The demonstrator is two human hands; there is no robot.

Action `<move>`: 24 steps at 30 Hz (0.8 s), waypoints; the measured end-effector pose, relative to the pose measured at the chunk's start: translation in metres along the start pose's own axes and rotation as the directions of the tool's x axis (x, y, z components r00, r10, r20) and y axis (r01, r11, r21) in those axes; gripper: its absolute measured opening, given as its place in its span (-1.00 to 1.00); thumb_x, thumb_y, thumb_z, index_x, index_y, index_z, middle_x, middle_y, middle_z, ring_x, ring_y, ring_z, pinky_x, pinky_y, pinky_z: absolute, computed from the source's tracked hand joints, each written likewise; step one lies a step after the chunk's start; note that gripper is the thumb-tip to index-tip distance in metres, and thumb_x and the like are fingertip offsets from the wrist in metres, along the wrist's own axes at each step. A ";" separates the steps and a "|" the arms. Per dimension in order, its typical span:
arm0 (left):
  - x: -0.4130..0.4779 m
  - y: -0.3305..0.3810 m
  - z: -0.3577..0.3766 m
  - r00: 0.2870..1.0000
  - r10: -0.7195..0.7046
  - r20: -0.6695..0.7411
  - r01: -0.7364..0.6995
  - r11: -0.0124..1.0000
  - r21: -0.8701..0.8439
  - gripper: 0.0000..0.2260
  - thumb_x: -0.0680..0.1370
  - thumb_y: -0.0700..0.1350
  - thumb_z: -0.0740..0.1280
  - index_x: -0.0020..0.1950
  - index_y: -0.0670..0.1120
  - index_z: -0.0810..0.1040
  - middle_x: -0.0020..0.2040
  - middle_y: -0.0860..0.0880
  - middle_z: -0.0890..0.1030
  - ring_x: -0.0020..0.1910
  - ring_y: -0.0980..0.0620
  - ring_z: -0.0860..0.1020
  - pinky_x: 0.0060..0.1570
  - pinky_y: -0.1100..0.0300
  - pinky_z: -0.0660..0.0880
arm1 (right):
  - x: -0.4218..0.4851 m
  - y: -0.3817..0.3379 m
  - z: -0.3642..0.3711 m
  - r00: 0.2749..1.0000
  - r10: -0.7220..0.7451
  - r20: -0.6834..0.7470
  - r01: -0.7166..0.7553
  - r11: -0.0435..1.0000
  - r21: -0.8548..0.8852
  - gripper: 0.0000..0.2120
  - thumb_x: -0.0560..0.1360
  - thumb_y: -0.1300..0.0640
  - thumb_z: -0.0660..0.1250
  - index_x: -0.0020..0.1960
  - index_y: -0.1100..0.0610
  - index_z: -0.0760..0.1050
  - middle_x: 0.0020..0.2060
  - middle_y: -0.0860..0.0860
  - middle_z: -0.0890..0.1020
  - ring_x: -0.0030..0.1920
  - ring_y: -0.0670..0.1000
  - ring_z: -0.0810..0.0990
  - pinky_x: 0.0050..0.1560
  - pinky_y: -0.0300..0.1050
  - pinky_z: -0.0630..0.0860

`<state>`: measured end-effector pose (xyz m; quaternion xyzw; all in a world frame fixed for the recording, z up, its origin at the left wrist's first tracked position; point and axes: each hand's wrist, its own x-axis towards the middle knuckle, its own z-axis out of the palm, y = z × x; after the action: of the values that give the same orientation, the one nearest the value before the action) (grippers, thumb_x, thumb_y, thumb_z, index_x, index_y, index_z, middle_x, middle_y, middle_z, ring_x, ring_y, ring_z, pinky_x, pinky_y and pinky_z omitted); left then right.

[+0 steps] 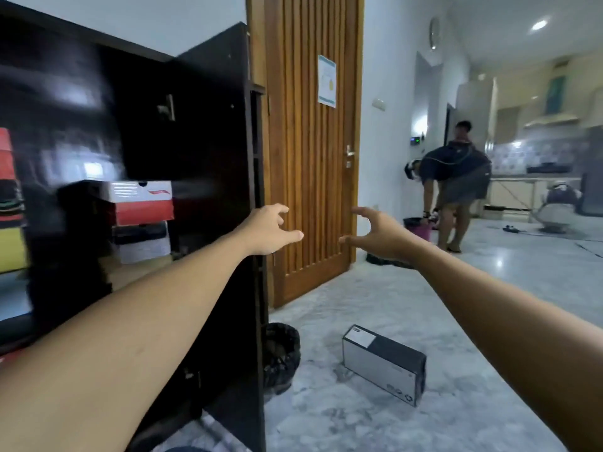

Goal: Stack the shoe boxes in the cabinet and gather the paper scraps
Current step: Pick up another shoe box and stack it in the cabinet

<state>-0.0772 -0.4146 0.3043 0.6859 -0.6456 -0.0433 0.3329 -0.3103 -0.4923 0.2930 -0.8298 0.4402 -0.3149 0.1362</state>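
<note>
Both arms reach forward at chest height in front of a wooden door. My left hand (270, 231) is empty with fingers spread, level with the edge of the dark cabinet (208, 164). My right hand (375, 233) is also empty, fingers curved apart. Inside the cabinet a white-and-red shoe box (142, 202) sits on top of a black-and-white shoe box (142, 243). A grey-and-black shoe box (385, 363) stands on its long side on the marble floor, below and between my hands. No paper scraps are clearly visible.
The open cabinet door (228, 288) juts toward me on the left. A black-lined waste bin (280, 353) stands beside it. The wooden door (310, 158) is closed. Two people stand and bend at the far right near a pink bucket (417, 228).
</note>
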 end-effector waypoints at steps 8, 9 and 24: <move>0.072 0.007 0.182 0.965 0.042 0.259 -0.022 0.997 -0.078 -0.29 0.50 0.11 0.47 0.55 -0.08 0.28 0.41 -0.08 0.47 0.36 -0.08 0.45 0.15 0.18 0.38 | -0.014 0.173 0.016 0.944 0.329 0.020 -0.328 0.944 -0.022 -0.20 0.47 -0.11 0.49 0.57 0.12 0.24 0.51 0.12 0.34 0.46 0.13 0.38 0.38 -0.02 0.35; 0.080 0.000 0.209 0.953 0.031 0.303 -0.012 0.998 -0.065 -0.28 0.49 0.12 0.47 0.55 -0.08 0.28 0.44 -0.09 0.46 0.39 -0.09 0.44 0.23 0.17 0.39 | -0.013 0.196 0.025 0.932 0.359 0.039 -0.358 0.933 -0.023 -0.21 0.48 -0.11 0.48 0.57 0.13 0.23 0.52 0.12 0.32 0.47 0.14 0.37 0.39 -0.03 0.34; 0.210 -0.163 0.535 0.850 -0.202 0.487 0.166 0.979 0.116 -0.40 0.47 0.18 0.45 0.46 0.03 0.42 0.39 -0.03 0.52 0.32 -0.08 0.51 0.20 0.06 0.51 | 0.037 0.494 0.240 0.773 0.564 0.290 -0.595 0.803 0.024 -0.47 0.53 0.12 0.47 0.44 0.18 0.41 0.17 0.05 0.55 0.12 0.01 0.55 -0.04 -0.27 0.51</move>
<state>-0.1653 -0.8304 -0.1159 0.7215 -0.6420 -0.2269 0.1261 -0.4596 -0.8192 -0.1242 -0.6790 0.6330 -0.1667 0.3324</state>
